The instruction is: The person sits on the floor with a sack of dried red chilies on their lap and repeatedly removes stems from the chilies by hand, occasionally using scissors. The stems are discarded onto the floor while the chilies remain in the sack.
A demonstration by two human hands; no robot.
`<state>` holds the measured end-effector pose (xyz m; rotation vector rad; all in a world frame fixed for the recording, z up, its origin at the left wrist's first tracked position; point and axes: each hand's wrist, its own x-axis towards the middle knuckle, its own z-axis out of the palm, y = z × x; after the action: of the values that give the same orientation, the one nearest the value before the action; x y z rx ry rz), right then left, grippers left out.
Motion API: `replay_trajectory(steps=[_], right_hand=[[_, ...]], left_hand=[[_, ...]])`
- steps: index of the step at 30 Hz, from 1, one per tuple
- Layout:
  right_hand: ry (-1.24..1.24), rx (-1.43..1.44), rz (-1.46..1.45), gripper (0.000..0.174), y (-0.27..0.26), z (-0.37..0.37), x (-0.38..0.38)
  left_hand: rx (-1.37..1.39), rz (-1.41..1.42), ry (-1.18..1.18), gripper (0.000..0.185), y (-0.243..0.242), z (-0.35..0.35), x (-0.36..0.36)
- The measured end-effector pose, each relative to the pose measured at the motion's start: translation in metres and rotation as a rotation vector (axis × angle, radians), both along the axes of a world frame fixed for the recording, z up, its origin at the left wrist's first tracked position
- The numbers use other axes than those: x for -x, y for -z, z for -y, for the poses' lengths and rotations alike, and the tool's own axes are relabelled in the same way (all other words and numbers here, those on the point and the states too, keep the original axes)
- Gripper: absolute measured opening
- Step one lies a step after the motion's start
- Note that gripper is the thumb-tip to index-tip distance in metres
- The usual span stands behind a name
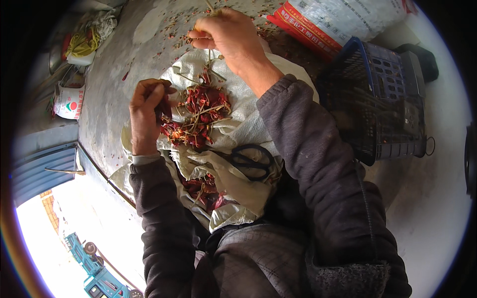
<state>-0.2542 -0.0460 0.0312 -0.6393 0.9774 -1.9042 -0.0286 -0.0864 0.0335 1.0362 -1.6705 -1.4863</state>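
My left hand (pixel 147 108) is closed around dark red dried chili peppers (pixel 164 108), partly hidden by the fingers. My right hand (pixel 231 41), farther forward, pinches a dry plant stalk (pixel 209 5) that sticks out above and below the fist. Between and below the hands, a heap of dried red peppers with stems (pixel 204 98) lies on a white woven sack (pixel 246 100). More red peppers (pixel 203 188) show in a fold of the sack near my lap. A pair of scissors with black loop handles (pixel 251 162) rests on the sack, its blades hidden.
On the right stands a blue plastic basket (pixel 387 70) with things inside. Behind it lies a red and white printed bag (pixel 316 26). Red scraps dot the concrete floor (pixel 119 74). A white bucket (pixel 69 102) and yellow rope (pixel 82 44) are at left, near a bright doorway with a teal vehicle (pixel 93 272) outside.
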Motion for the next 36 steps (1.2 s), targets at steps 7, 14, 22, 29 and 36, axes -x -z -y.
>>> replay_trajectory(steps=[7, 14, 22, 29, 36], right_hand=[[0.052, -0.157, -0.393, 0.019, 0.015, 0.008, -0.002], [0.184, -0.235, -1.359, 0.014, 0.022, -0.003, -0.007], [-0.569, -0.296, -1.779, 0.016, 0.030, -0.016, -0.040], [-0.356, -0.200, -1.765, 0.015, 0.046, -0.003, -0.046], [-0.459, -0.165, -0.771, 0.028, 0.030, 0.004, -0.042]], left_hand=[[0.638, 1.081, 0.286, 0.035, 0.038, 0.001, 0.017], [0.376, 0.816, -0.046, 0.022, 0.041, 0.008, -0.014], [0.445, 0.782, -0.265, 0.024, 0.025, -0.002, -0.019], [0.254, 0.590, -0.246, 0.024, 0.027, -0.011, -0.017], [-0.008, 0.304, -0.116, 0.032, 0.022, -0.023, -0.008]])
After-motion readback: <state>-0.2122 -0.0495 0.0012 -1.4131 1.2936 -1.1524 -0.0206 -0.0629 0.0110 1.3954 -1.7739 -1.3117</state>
